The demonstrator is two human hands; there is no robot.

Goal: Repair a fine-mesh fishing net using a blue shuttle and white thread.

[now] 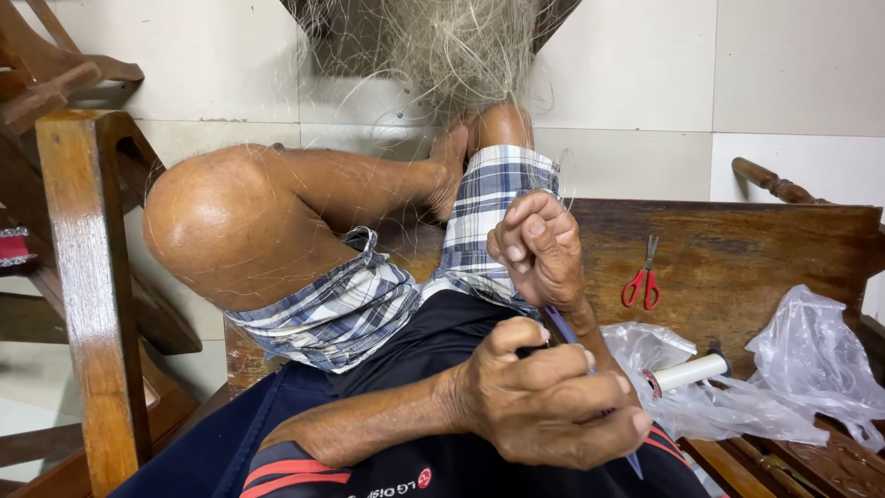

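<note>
We count two hands: the left hand (544, 401) at lower centre and the right hand (537, 247) above it. One pair of red scissors (642, 277) lies at right. One white spool (687, 372) sits lower right, among what look like two clear plastic bags (811, 364). One fishing net (452, 46) hangs at top centre.

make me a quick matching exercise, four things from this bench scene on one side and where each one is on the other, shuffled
Things:
1. scissors
2. white spool
3. fishing net
4. blue needle tool

Places:
A. stretched out past the person's feet, at the top of the view
B. held between the left hand and the right hand
C. lying on crumpled clear plastic bags
D. lying alone on the bare wood of the bench

Pairs: 1-D, 2-C, 3-A, 4-B
</note>
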